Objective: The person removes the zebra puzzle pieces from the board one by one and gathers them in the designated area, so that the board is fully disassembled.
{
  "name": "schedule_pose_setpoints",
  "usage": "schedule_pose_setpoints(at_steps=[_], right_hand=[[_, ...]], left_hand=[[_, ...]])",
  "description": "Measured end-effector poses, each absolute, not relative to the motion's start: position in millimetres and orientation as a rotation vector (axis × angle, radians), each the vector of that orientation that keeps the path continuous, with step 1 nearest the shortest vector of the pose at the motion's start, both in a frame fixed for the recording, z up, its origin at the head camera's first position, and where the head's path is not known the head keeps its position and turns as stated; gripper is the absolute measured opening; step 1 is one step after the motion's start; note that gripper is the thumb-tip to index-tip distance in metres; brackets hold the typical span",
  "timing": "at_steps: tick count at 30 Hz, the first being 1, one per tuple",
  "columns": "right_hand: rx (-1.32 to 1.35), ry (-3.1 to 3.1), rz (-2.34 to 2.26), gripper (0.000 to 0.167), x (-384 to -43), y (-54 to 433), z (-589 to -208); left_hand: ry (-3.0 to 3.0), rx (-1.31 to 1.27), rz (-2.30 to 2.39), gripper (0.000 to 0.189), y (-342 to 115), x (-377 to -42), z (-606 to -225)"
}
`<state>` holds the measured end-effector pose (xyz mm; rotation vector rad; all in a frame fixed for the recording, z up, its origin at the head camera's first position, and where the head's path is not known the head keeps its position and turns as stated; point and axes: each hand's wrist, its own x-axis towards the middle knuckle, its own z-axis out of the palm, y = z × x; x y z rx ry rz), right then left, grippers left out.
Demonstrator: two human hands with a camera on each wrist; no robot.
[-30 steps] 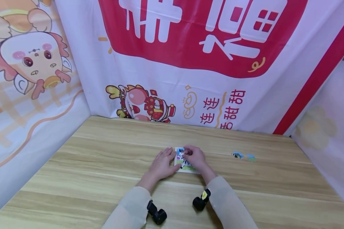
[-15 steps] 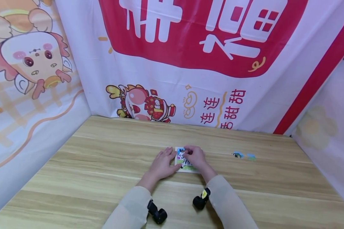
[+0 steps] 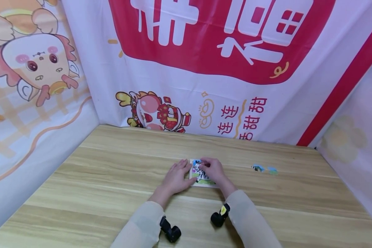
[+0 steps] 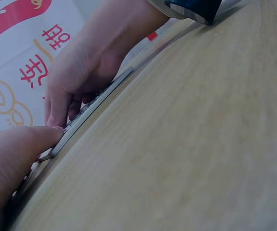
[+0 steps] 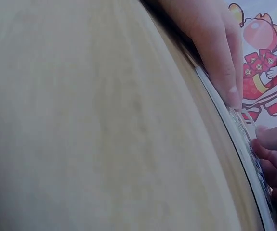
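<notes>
A small flat zebra jigsaw puzzle (image 3: 201, 176) in a pale frame lies on the wooden table, between both hands. My left hand (image 3: 176, 177) rests along its left side with fingers extended. The left thumb (image 4: 46, 137) presses on the board's near edge. Over the upper part of the picture, my right hand (image 3: 213, 169) has its fingers curled. It appears to pinch a puzzle piece (image 5: 247, 115), whose thin edge stands slightly raised in the right wrist view. The right hand covers part of the board, so most of that piece is hidden.
Two loose puzzle pieces, a dark-and-blue piece (image 3: 258, 168) and a blue-green piece (image 3: 272, 170), lie on the table (image 3: 111, 179) to the right. A printed cloth (image 3: 186, 86) hangs behind the table's far edge. Each wrist carries a black camera.
Both hands keep nearly the same places at the puzzle. The whole head view has shifted very slightly; the loose pieces stay put.
</notes>
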<state>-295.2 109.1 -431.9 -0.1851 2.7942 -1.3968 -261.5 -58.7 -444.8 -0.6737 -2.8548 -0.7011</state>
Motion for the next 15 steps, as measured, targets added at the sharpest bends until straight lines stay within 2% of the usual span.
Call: schedule_pose_setpoints(at_steps=[4, 11, 15], right_hand=[[-0.224, 2.752, -1.447, 0.033, -297, 118, -432], [-0.079, 2.663, -1.567, 0.031, -300, 132, -425], [-0.085, 2.625, -1.659, 0.033, -300, 144, -419]], left_hand=[[-2.856, -0.676, -0.693, 0.063, -58, -261, -445], [-2.856, -0.677, -0.695, 0.064, -59, -262, -446], [-2.857, -0.677, -0.701, 0.064, -59, -261, -444]])
